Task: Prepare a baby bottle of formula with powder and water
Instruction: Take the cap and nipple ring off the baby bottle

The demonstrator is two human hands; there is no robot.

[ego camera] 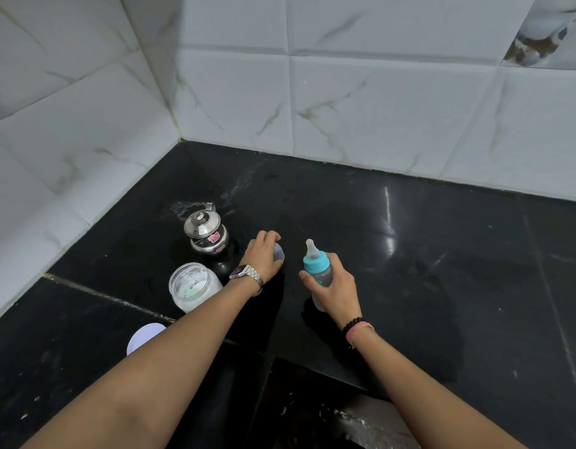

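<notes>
Two hands work at frame centre on the black counter (442, 254). Right hand (337, 288) grips the baby bottle (319, 270), fingers wrapped round its body, teal collar and teat on, milky liquid visible low inside. Left hand (264, 254) curls over the clear cap (279, 252), resting on the counter. Judging by this, capping comes next: hold the bottle upright and steady, lift the cap by its sides, seat it squarely over the teat. Open powder jar (192, 286) and steel pot (205, 231) sit centre-left.
</notes>
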